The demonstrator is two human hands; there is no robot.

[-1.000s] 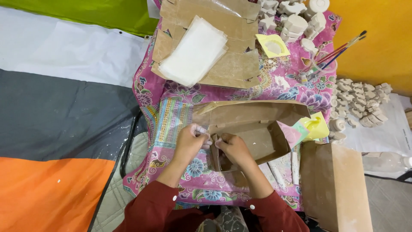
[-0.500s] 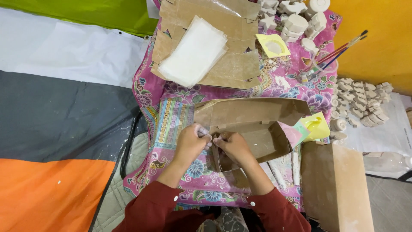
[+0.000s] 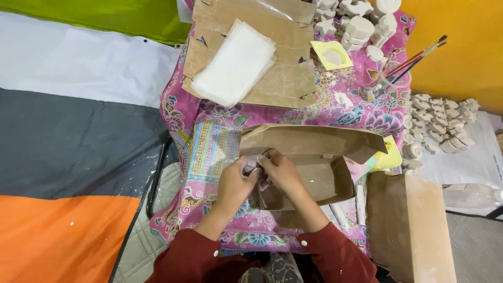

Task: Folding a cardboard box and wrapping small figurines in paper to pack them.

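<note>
Both hands, left hand (image 3: 234,183) and right hand (image 3: 281,171), pinch the open brown cardboard box (image 3: 314,165) at its left edge; whatever sits between their fingers is hidden.

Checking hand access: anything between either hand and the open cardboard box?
Nothing visible. Both the left hand and the right hand already meet at the left end wall of the open cardboard box, pinching something small there that is hidden by the fingers.

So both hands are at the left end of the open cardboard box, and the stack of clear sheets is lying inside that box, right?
Not quite. The head view shows both hands, left hand and right hand, at the left end of the open cardboard box, but the stack of clear sheets lies on the flattened cardboard farther up the table.
</note>
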